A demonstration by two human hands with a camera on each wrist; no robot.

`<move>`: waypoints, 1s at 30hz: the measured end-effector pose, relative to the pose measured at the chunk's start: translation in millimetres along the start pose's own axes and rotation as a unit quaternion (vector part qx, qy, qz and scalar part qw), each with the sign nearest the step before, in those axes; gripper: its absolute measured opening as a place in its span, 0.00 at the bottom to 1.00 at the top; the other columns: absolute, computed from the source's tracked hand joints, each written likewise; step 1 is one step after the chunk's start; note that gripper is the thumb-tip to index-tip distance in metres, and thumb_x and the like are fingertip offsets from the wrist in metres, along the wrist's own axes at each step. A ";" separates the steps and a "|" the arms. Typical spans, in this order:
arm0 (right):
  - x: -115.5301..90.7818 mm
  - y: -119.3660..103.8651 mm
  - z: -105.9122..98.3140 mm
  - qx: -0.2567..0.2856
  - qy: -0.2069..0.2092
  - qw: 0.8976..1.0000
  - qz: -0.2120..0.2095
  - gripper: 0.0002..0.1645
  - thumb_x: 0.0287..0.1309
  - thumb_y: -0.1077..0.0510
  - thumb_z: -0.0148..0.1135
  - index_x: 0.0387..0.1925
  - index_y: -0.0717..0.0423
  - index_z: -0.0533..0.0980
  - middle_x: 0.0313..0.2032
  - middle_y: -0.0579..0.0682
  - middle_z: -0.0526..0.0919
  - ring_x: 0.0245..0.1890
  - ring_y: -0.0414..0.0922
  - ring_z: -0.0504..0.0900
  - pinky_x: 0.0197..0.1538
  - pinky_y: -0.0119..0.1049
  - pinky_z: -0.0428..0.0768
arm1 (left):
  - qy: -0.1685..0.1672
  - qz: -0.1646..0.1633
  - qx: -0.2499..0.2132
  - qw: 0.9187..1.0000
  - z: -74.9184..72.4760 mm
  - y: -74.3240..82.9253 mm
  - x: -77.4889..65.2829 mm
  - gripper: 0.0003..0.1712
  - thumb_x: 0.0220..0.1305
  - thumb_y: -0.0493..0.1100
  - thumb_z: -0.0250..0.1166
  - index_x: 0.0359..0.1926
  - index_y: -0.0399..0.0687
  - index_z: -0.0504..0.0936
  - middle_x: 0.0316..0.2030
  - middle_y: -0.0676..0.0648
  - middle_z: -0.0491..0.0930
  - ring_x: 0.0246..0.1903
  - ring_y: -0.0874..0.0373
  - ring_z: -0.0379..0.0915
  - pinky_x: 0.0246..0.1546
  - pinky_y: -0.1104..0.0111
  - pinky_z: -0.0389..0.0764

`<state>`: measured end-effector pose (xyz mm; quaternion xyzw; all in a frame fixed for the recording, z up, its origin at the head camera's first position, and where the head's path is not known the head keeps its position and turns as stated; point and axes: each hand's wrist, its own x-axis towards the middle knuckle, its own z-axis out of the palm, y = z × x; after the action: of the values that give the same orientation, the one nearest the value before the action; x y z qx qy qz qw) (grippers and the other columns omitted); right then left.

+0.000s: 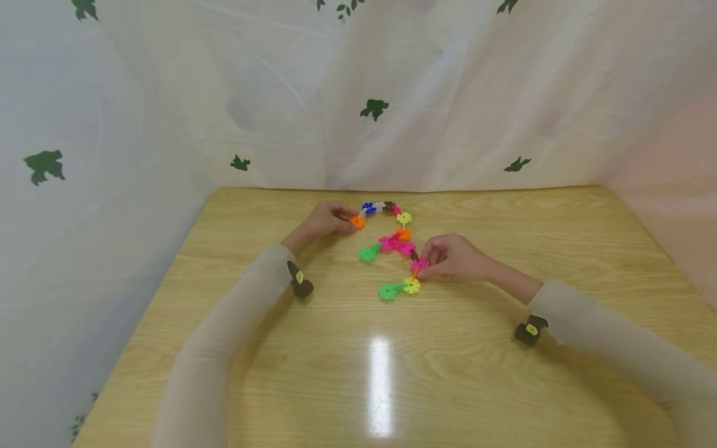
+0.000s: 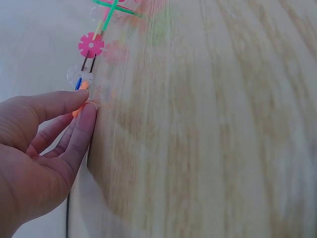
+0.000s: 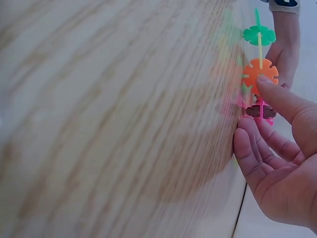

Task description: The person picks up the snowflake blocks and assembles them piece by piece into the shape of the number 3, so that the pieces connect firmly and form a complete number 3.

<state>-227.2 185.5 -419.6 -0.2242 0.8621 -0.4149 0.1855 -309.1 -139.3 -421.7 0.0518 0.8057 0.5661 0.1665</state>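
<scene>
A winding chain of interlocking plastic snowflake discs (image 1: 406,248) lies on the table, in pink, orange, yellow, green, blue, white and brown. My left hand (image 1: 330,219) pinches the orange disc (image 1: 356,222) at the chain's far left end between thumb and fingers; the left wrist view shows this disc mostly covered. On the right side of the chain, my right hand (image 1: 456,256) holds it by the pink disc (image 1: 419,266) and its neighbour. In the right wrist view the thumb presses an orange disc (image 3: 261,69), with the fingers curled beside a brown disc (image 3: 261,111).
The chain stands on a wooden table (image 1: 313,361). Green discs (image 1: 368,254) end two of its branches, one pointing left and one towards me. A pale curtain (image 1: 437,112) with dark green leaf shapes hangs behind the table's far edge. Small cameras (image 1: 529,331) sit on both wrists.
</scene>
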 end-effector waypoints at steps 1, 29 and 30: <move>-0.3 -0.9 0.3 -0.001 0.002 1.000 0.000 0.18 0.52 0.55 0.79 0.38 0.61 0.81 0.27 0.53 0.83 0.19 0.40 0.72 0.21 0.31 0.74 | -0.001 -0.001 0.000 1.000 0.5 0.7 1.1 0.25 0.58 0.26 0.71 0.58 0.32 0.81 0.45 0.40 0.84 0.34 0.63 0.80 0.39 0.74 0.87; 2.0 -2.5 7.0 -0.047 0.055 0.996 -0.045 0.15 0.51 0.56 0.80 0.33 0.59 0.80 0.23 0.48 0.81 0.23 0.41 0.75 0.28 0.28 0.77 | -0.034 0.037 -0.008 0.999 -1.3 -1.4 25.0 0.27 0.56 0.27 0.72 0.59 0.31 0.80 0.40 0.47 0.86 0.36 0.64 0.80 0.41 0.76 0.84; 2.1 -2.5 7.3 -0.047 0.055 0.996 -0.045 0.15 0.51 0.56 0.80 0.32 0.59 0.80 0.23 0.48 0.81 0.24 0.41 0.76 0.28 0.29 0.77 | -0.034 0.036 -0.012 0.999 -1.3 -1.5 25.2 0.28 0.56 0.27 0.72 0.59 0.31 0.80 0.40 0.47 0.86 0.35 0.64 0.80 0.40 0.76 0.83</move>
<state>-224.6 178.3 -422.2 -0.2485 0.8787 -0.3932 0.1079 -333.1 -134.2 -428.0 0.0975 0.7904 0.5792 0.1740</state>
